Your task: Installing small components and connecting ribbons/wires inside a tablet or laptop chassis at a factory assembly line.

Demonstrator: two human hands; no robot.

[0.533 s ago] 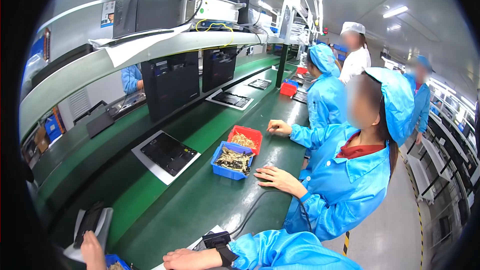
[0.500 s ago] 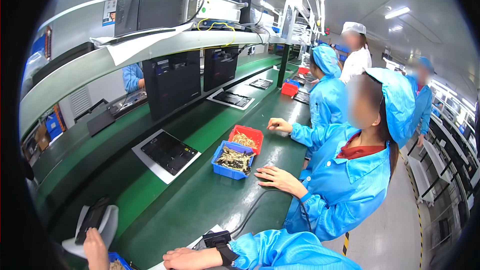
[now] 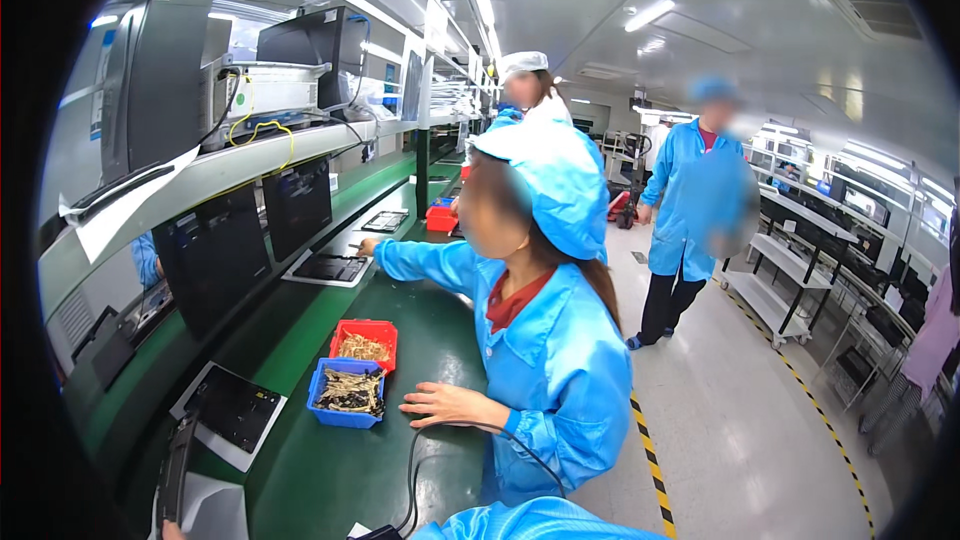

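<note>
At the lower left edge only a small part of my left hand (image 3: pixel 172 531) shows, closed at the lower end of a flat black panel (image 3: pixel 178 470). The panel is tilted up, seen nearly edge-on. A white sheet (image 3: pixel 218 508) lies beside it, partly curled. My right hand is out of the picture; only its blue sleeve (image 3: pixel 540 522) and a bit of a dark device with a cable (image 3: pixel 412 480) show at the bottom. Further along, a black laptop-like casing (image 3: pixel 235 408) rests on a white sheet near the panel.
A blue bin (image 3: pixel 345 418) and a red bin (image 3: pixel 392 345) hold small strips on the green bench (image 3: pixel 300 475). A co-worker in blue (image 3: pixel 550 340) sits close at right, one hand on the bench, the other reaching to another casing (image 3: pixel 330 268). Dark screens (image 3: pixel 212 255) hang under the shelf.
My view has swung right, and my right hand has left the picture. The black panel now stands more on edge. The co-worker's far arm has stretched forward to a casing.
</note>
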